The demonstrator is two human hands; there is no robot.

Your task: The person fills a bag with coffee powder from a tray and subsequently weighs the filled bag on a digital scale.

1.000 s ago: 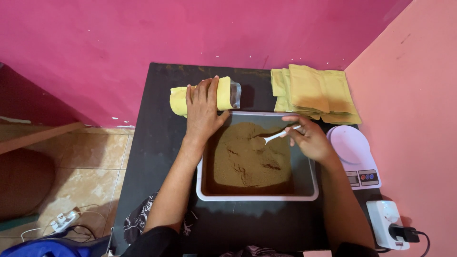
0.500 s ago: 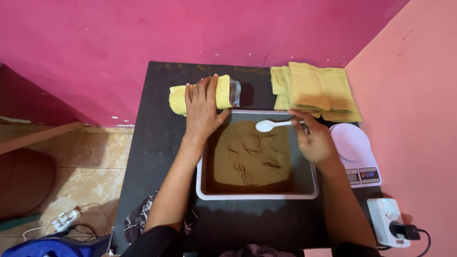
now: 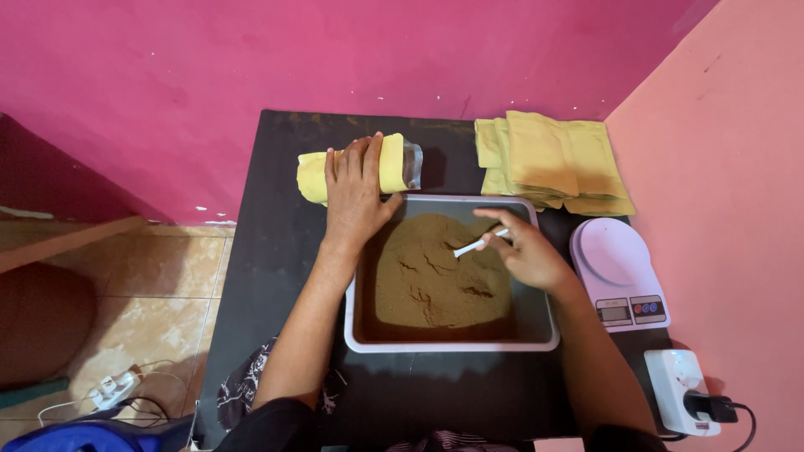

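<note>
My left hand (image 3: 356, 188) lies on a yellow pouch (image 3: 311, 174) with a clear end, holding it down on the black table beside the far left corner of a grey tray (image 3: 452, 344). The tray holds a heap of brown powder (image 3: 435, 276). My right hand (image 3: 523, 251) grips a white plastic spoon (image 3: 471, 245) whose bowl dips into the powder near the middle of the heap.
A stack of yellow pouches (image 3: 548, 159) lies at the table's far right. A white kitchen scale (image 3: 618, 272) stands right of the tray, with a white socket adapter (image 3: 682, 381) nearer me. A pink wall runs behind; tiled floor and cables lie to the left.
My right hand lifted the spoon up to the tray's far edge, then brought it back down into the powder. My left hand stayed on the pouch.
</note>
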